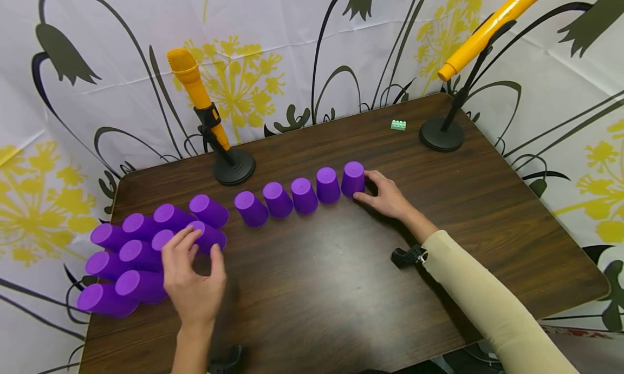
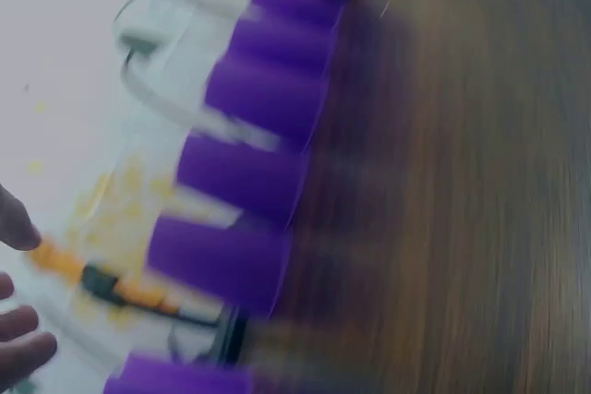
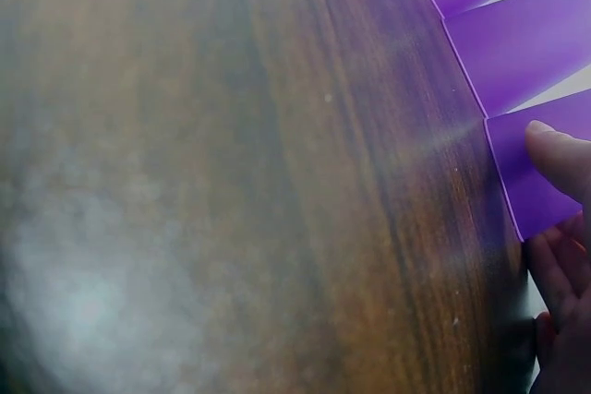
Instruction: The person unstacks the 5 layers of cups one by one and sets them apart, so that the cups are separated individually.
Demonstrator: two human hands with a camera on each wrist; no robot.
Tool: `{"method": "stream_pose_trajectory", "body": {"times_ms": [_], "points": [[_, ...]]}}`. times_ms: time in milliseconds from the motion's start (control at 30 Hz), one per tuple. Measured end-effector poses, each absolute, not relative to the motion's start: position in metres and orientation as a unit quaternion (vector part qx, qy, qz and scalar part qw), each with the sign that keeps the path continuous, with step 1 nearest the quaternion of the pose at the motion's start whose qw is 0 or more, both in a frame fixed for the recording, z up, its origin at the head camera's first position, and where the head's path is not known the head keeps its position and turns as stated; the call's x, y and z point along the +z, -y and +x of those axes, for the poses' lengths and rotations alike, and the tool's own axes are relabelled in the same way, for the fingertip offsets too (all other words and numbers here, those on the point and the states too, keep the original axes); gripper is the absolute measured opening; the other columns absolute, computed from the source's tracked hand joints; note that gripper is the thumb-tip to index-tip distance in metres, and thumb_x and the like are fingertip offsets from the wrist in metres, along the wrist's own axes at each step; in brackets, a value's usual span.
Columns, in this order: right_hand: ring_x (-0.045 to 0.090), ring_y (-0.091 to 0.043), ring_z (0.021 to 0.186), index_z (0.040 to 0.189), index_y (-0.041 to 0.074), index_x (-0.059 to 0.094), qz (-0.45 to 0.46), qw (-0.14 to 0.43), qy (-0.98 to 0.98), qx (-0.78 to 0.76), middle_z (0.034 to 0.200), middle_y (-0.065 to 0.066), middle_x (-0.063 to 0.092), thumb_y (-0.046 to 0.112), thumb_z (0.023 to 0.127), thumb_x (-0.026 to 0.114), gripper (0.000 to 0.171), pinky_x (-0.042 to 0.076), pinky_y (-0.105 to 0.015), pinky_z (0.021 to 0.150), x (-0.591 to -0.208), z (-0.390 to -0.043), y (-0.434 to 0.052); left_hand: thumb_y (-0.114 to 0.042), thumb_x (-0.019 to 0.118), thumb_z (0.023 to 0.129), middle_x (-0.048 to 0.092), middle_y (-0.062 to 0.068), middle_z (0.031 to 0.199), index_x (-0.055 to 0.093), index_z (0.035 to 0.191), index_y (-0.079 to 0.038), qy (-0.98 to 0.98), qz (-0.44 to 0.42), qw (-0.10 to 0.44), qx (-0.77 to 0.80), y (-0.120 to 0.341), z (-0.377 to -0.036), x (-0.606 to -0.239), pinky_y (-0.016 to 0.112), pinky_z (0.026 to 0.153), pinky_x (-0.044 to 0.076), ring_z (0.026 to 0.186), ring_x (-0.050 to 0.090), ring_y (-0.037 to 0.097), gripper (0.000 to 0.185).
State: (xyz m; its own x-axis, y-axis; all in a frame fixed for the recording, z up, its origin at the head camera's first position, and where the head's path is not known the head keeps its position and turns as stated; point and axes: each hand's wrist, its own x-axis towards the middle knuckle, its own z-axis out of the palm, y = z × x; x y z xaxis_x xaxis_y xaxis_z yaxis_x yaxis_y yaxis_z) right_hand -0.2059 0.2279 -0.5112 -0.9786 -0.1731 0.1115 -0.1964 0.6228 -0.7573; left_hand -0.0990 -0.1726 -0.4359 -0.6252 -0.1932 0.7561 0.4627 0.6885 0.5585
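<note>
Several purple plastic cups stand upside down on the brown table. A row of them runs across the middle, and its rightmost cup is between the thumb and fingers of my right hand. In the right wrist view the thumb lies along that cup's side, with the fingers curled around beyond it. My left hand is raised near the cluster of cups at the left, its thumb and fingers spread with nothing between them. It hides part of a cup behind it. The left wrist view is blurred.
A yellow microphone on a black stand rises behind the cups. Another yellow microphone tilts on a stand at the back right. A small green toy brick lies near it. Flower-patterned cloth hangs behind the table.
</note>
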Motion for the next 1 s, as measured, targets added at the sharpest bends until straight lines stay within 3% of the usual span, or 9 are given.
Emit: {"method": "stream_pose_trajectory", "body": {"times_ms": [167,300,433,567,1000], "points": [[0.047,-0.032,0.130,0.140,0.002,0.049,0.104,0.015,0.901,0.422,0.136,-0.016,0.053,0.029,0.089,0.074,0.063,0.035,-0.049,0.108,-0.512,-0.206,-0.229,-0.001,0.074,0.078,0.055,0.009,0.132,0.063,0.122,-0.005,0.851,-0.112,0.321,-0.401,0.146,-0.124,-0.449,0.039,0.086,0.052,0.114,0.055,0.026,0.045],[0.048,-0.032,0.129,0.139,0.003,0.050,0.108,0.018,0.901,0.420,0.135,-0.016,0.054,0.029,0.088,0.075,0.062,0.036,-0.049,0.108,-0.514,-0.206,-0.229,-0.005,0.076,0.079,0.048,0.012,0.138,0.056,0.131,-0.009,0.873,-0.090,0.276,-0.391,0.132,-0.144,-0.457,0.049,0.090,0.046,0.120,0.051,0.030,0.056],[0.048,-0.031,0.129,0.138,0.003,0.051,0.108,0.021,0.900,0.422,0.135,-0.015,0.054,0.028,0.088,0.075,0.061,0.036,-0.048,0.107,-0.515,-0.207,-0.229,-0.009,0.076,0.079,0.045,0.011,0.142,0.052,0.135,-0.013,0.885,-0.059,0.258,-0.382,0.124,-0.159,-0.462,0.053,0.097,0.042,0.126,0.049,0.033,0.061],[0.048,-0.031,0.129,0.138,0.004,0.051,0.108,0.022,0.899,0.424,0.135,-0.015,0.054,0.028,0.088,0.075,0.061,0.036,-0.048,0.108,-0.514,-0.208,-0.230,-0.009,0.076,0.080,0.046,0.008,0.142,0.052,0.135,-0.013,0.885,-0.038,0.253,-0.388,0.121,-0.170,-0.467,0.055,0.095,0.043,0.122,0.053,0.035,0.059],[0.047,-0.031,0.129,0.139,0.003,0.051,0.111,0.025,0.900,0.421,0.135,-0.015,0.054,0.029,0.088,0.074,0.061,0.036,-0.049,0.107,-0.515,-0.208,-0.230,-0.009,0.076,0.082,0.056,0.012,0.121,0.058,0.122,-0.012,0.889,-0.013,0.244,-0.387,0.122,-0.181,-0.481,0.050,0.092,0.046,0.111,0.058,0.033,0.044]]}}
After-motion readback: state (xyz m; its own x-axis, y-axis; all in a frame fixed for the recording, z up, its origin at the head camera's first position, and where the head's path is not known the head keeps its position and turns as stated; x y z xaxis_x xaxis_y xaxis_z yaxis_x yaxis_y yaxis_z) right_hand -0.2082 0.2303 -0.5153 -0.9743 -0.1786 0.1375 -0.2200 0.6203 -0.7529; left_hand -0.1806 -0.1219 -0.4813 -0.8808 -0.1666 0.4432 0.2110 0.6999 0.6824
